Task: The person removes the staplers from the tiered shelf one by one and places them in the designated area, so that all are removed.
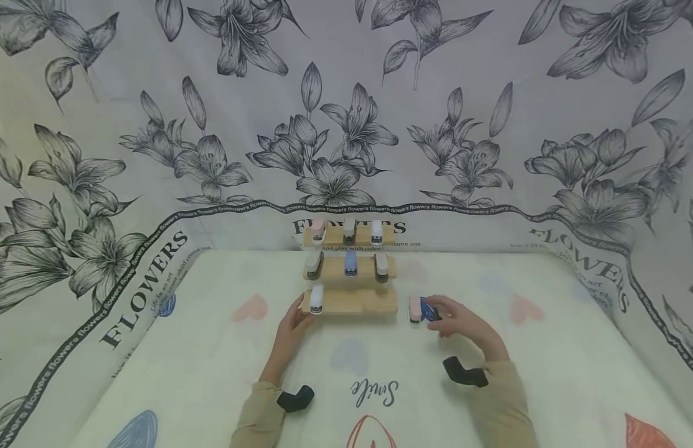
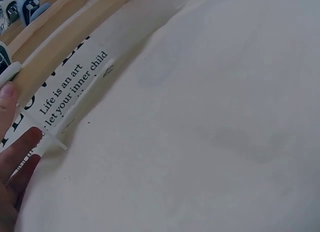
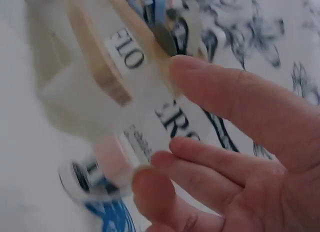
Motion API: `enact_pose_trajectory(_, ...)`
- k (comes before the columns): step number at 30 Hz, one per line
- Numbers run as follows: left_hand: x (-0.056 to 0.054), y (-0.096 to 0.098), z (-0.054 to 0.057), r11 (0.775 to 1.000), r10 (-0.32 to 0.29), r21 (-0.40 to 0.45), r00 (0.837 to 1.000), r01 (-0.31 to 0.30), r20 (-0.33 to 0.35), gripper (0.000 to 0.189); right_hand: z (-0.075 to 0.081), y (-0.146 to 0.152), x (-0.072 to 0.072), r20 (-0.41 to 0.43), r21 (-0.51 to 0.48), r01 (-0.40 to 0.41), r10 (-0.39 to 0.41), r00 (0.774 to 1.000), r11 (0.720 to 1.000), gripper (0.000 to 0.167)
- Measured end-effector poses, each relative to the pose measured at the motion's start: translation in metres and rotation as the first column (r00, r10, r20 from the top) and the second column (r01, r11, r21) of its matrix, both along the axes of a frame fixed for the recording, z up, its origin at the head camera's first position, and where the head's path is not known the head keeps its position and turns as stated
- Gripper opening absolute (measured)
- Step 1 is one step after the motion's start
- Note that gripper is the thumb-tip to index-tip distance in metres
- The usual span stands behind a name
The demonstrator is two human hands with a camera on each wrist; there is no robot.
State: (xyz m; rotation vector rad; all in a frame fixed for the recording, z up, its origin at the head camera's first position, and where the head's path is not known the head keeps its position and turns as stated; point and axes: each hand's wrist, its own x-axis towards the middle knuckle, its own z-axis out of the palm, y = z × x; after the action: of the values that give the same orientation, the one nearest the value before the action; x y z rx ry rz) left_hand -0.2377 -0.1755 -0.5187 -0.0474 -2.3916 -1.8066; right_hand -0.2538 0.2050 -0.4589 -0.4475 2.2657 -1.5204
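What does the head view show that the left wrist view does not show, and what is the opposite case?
Only the head view: the right hand and the "Smile" lettering on the cloth.
Only the left wrist view: a thin pale strip below the front wooden shelf.
Both: the left hand, that shelf, and the white-topped stapler at its left end, mostly cut off in the wrist view.

The person wears long tan sleeves of one plain colour, a left sleeve (image 1: 259, 415) and a right sleeve (image 1: 503, 401), that stop before the bare left hand (image 1: 296, 320) and bare right hand (image 1: 457, 322). Next to the end of each sleeve sits a bent black thing, a left black piece (image 1: 295, 399) and a right black piece (image 1: 465, 372), both chunky and dark.
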Motion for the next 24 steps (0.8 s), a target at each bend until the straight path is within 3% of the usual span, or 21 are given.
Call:
enact_pose_trajectory(2,-0.001,-0.003,-0.001,1.0,0.013,0.014,1.0,-0.013,0.001,0.066,0.009,-0.026,-0.002,-0.034,-0.011,-0.104,0.104,0.994,0.994,0.052)
enact_pose_trajectory(4,-0.002,-0.004,-0.003,1.0,0.017,0.023,1.0,-0.017,-0.004,0.065,0.011,-0.052,-0.002,-0.086,-0.089,-0.175,0.168,0.982,0.98,0.05)
enact_pose_trajectory(8,-0.003,-0.003,-0.006,1.0,0.004,0.021,1.0,-0.004,-0.013,0.065,0.004,-0.099,0.004,-0.108,-0.243,-0.163,0.14,0.984,0.956,0.06)
enact_pose_trajectory(11,-0.001,-0.001,-0.01,1.0,0.013,0.002,1.0,-0.013,-0.013,0.064,-0.006,-0.121,0.013,-0.073,-0.27,-0.152,0.138,0.988,0.951,0.068)
enact_pose_trajectory(18,0.005,0.007,-0.017,0.999,-0.021,-0.026,1.0,0.021,-0.006,0.064,-0.019,-0.125,0.025,-0.118,-0.244,-0.101,0.074,0.99,0.965,0.064)
enact_pose_trajectory(24,0.002,0.001,-0.008,0.998,0.057,-0.028,0.997,-0.058,-0.049,0.06,-0.012,-0.13,0.022,-0.152,-0.23,-0.145,0.112,0.982,0.962,0.065)
